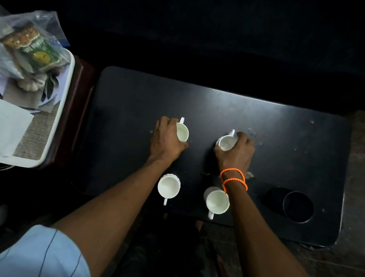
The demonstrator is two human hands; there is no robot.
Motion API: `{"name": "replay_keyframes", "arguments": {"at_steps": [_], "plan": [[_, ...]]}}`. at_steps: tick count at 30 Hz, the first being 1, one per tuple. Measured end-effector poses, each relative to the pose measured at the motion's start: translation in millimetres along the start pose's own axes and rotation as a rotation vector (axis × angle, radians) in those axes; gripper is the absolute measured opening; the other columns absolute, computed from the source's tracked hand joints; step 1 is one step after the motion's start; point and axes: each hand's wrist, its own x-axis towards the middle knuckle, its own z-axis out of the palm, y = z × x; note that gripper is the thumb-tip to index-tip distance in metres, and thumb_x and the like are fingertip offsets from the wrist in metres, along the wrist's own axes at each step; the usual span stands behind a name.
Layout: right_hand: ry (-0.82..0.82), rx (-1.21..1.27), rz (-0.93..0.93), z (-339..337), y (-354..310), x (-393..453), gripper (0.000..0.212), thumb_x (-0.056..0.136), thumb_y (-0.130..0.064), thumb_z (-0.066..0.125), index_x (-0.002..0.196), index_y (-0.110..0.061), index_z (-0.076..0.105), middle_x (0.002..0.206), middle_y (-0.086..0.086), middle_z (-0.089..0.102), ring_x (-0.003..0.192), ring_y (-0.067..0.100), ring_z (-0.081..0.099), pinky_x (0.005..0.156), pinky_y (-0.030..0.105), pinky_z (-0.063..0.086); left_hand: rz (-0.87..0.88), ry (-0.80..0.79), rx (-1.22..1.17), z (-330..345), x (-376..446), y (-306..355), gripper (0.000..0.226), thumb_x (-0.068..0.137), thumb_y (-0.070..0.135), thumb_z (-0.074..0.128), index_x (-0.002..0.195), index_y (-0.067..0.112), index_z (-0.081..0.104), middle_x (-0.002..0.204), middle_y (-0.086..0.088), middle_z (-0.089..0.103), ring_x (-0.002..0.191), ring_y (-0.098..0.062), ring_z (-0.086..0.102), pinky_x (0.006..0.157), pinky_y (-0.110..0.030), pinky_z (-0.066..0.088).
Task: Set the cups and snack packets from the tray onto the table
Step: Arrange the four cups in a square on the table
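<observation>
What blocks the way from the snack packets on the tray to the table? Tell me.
Nothing visible does. The snack packets lie in a clear bag on the tray, left of the table. The table's left part is bare; the four cups sit around its middle, two of them held by the left hand and right hand.

Tray (61, 108) cut off at left edge; packet (34, 48) label blurred, unreadable.
</observation>
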Motion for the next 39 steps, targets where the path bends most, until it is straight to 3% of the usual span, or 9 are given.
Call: {"name": "replay_keyframes", "arguments": {"at_steps": [5, 13, 26, 32, 39], "plan": [[-0.01, 0.027, -0.025, -4, 4, -9, 0.061, 0.062, -0.035, 0.076, 0.114, -0.018, 0.051, 0.109, 0.01, 0.055, 0.103, 0.031, 0.051, 0.074, 0.028, 0.039, 0.001, 0.021, -0.009, 2, -7, -3, 0.061, 0.068, 0.032, 0.089, 0.12, 0.011, 0.065, 0.116, -0.012, 0.058, 0.111, -0.032, 0.057, 0.095, -0.048, 0.051], [-0.03, 0.027, -0.038, -6, 14, -28, 0.065, 0.058, -0.028, 0.079, 0.115, -0.015, 0.051, 0.112, 0.01, 0.052, 0.103, 0.029, 0.048, 0.077, 0.028, 0.036, -0.002, 0.034, -0.002, 10, -20, -5, 0.064, 0.067, 0.032, 0.089, 0.124, 0.013, 0.065, 0.116, -0.01, 0.058, 0.11, -0.03, 0.057, 0.088, -0.036, 0.047], [-0.025, 0.023, -0.036, -4, 18, -22, 0.062, 0.057, -0.032, 0.074, 0.112, -0.019, 0.049, 0.11, 0.006, 0.051, 0.101, 0.027, 0.047, 0.077, 0.029, 0.041, 0.023, 0.039, 0.008, 13, -20, -1, 0.064, 0.069, 0.032, 0.087, 0.126, 0.014, 0.063, 0.119, -0.008, 0.057, 0.113, -0.028, 0.056, 0.086, -0.038, 0.05], [-0.034, 0.024, -0.045, -8, 18, -20, 0.065, 0.064, -0.033, 0.078, 0.121, -0.015, 0.052, 0.116, 0.011, 0.052, 0.107, 0.032, 0.049, 0.085, 0.037, 0.047, 0.047, 0.034, -0.042, 15, -22, -7, 0.083, 0.067, 0.035, 0.093, 0.139, 0.014, 0.056, 0.129, -0.008, 0.055, 0.122, -0.027, 0.054, 0.095, -0.037, 0.048], [-0.014, -0.055, -0.059, -14, 16, -21, 0.078, 0.059, -0.047, 0.08, 0.126, -0.017, 0.051, 0.12, 0.009, 0.054, 0.108, 0.032, 0.053, 0.088, 0.042, 0.05, 0.04, 0.058, -0.064, 17, -35, -14, 0.111, 0.064, 0.052, 0.092, 0.154, 0.015, 0.039, 0.142, -0.007, 0.049, 0.133, -0.027, 0.048, 0.109, -0.037, 0.041]]}}
